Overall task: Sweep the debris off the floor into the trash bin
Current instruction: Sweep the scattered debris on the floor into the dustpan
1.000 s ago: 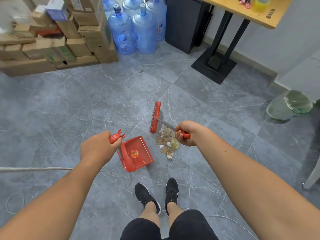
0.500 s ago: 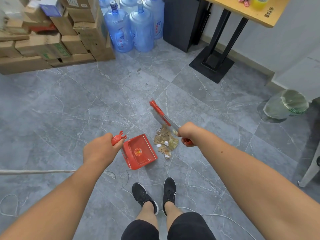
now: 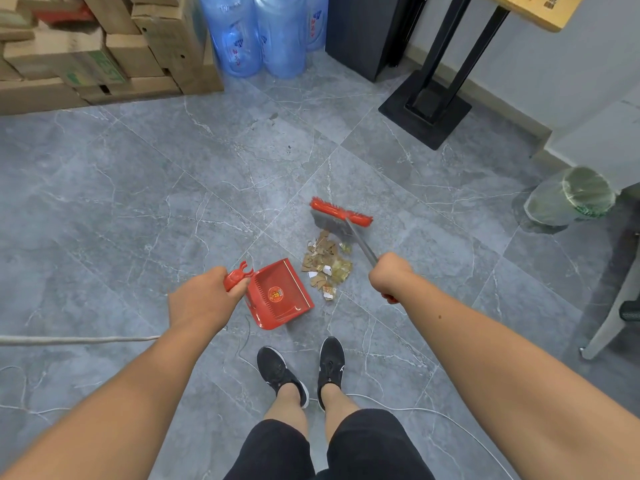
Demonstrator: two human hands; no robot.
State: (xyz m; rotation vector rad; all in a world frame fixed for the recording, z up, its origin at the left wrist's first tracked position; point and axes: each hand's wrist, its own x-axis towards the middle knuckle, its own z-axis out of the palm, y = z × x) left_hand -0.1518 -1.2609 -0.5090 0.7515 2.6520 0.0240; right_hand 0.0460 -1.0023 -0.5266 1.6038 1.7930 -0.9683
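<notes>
**One pile of debris, and the broom now stands behind it**

One small heap of debris (image 3: 326, 263), torn cardboard bits and some white and yellowish scraps, lies on the grey tiled floor (image 3: 138, 202) just in front of the person's black shoes (image 3: 304, 370). A second ago the red broom head (image 3: 341, 212) stood on edge at the left of the heap; now it has turned and lies across the far side of it, with the bristles toward the scraps. This puts the heap between the broom and the red dustpan (image 3: 278, 294), whose open mouth touches or almost touches the left edge of the pile.

The left hand (image 3: 204, 301) is closed around the dustpan's handle and keeps the pan low on the floor. The right hand (image 3: 389, 275) is closed around the broom's handle, near its lower red grip.

In my judgement the sweeping stroke is only starting: nothing is in the pan yet. The next pull must go toward the pan's mouth, not straight to the feet. The trash bin (image 3: 571, 197) with its clear liner waits well apart at the right, near the wall.
</notes>
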